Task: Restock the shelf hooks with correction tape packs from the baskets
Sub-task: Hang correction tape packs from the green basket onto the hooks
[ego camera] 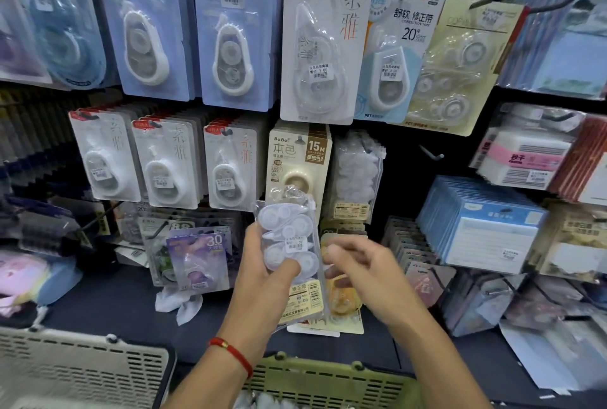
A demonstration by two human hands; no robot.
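Observation:
My left hand (262, 272) grips a clear bagged pack of several white correction tapes (290, 244), upright in front of the shelf, thumb across its lower front. My right hand (358, 272) hovers just right of the pack with fingers loosely curled; I cannot tell whether it touches the pack. A hook with matching clear packs (358, 172) hangs up and to the right. Beside that, a bare hook (432, 154) sticks out. An olive-green basket (325, 382) sits below my wrists, and a beige basket (82, 369) stands at the lower left.
Rows of carded correction tapes hang above, blue-backed (230, 44) and white-backed (323, 47). A beige 15M pack (297, 159) hangs right behind the held pack. Blue notepads (483, 228) and pink sticky notes (525, 159) fill the right. A dark shelf ledge (115, 307) runs below.

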